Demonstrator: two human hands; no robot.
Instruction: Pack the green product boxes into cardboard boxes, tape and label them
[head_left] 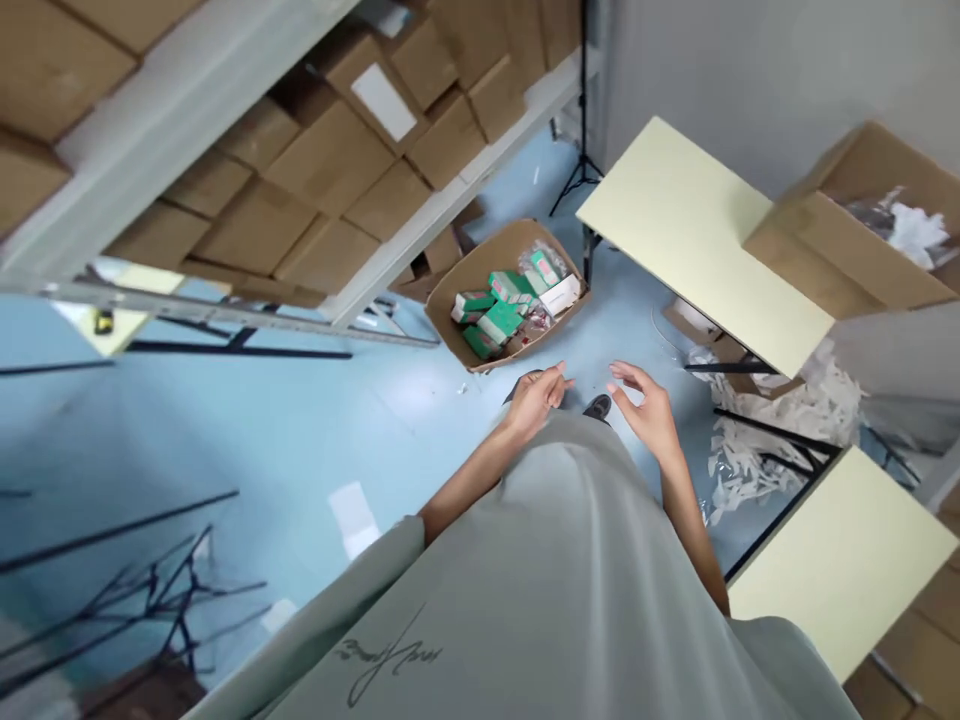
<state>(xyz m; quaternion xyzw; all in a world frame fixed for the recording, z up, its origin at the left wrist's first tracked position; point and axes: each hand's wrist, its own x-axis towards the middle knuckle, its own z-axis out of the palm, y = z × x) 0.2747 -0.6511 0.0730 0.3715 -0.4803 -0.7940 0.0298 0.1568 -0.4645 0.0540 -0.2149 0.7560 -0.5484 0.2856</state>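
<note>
Both my hands hang in the air in front of my grey-green shirt, apart from each other. My left hand [536, 400] is loosely curled, its thumb and a finger sticking out separately, and I see nothing in it. The fingers of my right hand [646, 405] are spread from the thumb, and it is bare too. Just beyond them on the floor stands an open cardboard box [450, 275], nearest to my left hand but not touched. Inside it lie several green-and-white small boxes [501, 321], a white box [561, 294] and clear plastic wrapping.
Metal shelving [405, 245] stacked with cardboard cartons [330, 155] runs along the left. To the right are two pale tables [690, 230] [840, 560]; a large carton [817, 230] sits on the farther one. Packing scraps [780, 440] litter the floor between them. Black metal frames [165, 590] stand lower left.
</note>
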